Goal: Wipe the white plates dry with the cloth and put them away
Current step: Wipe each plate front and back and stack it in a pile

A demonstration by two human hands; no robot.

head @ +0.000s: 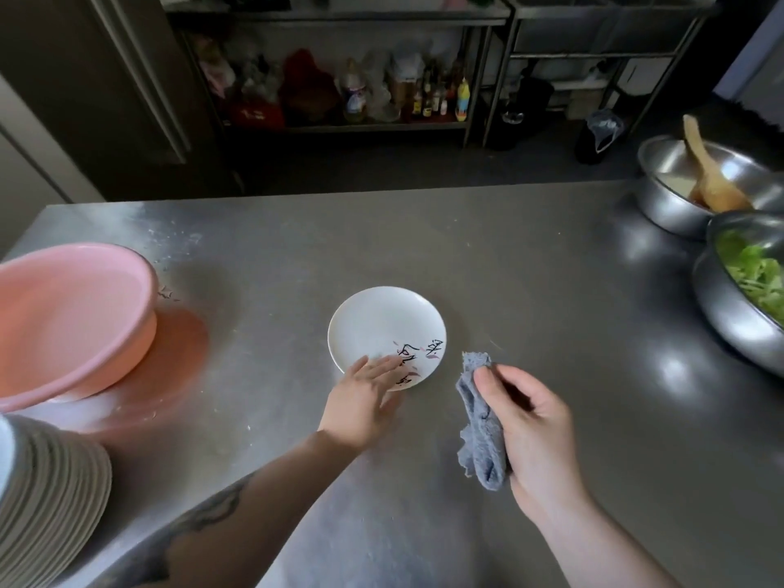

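Plate point(382, 328), white, with dark brush characters and pink marks on its near right part: lies flat around the middle of the steel surface point(530, 269), well clear of every edge.

Left hand point(360, 396): grip flat and loose, straight fingers resting on the plate's near rim, holding nothing.

Right hand point(530, 430): grip curled round a folded grey-blue cloth point(483, 435), just beside the plate, not touching it.

Stack of plates point(55, 494): at the near left corner, partly out of view.

Pink basin point(72, 316): along the left edge, tilted on its side.

Steel bowls: at the right edge, one with a wooden spoon point(708, 167), one with green leaves point(759, 273).

Risks, as judged:
- Plate may skate on the smooth steel when rubbed, since flat fingers on the rim pin it only weakly.
- Lifting by the rim alone, if the plate is wet, invites a slip and a chip against the metal.
- Loose cloth tail could drag across the surface and pick up grit.
- Tall stack at the corner could be knocked by the left forearm.
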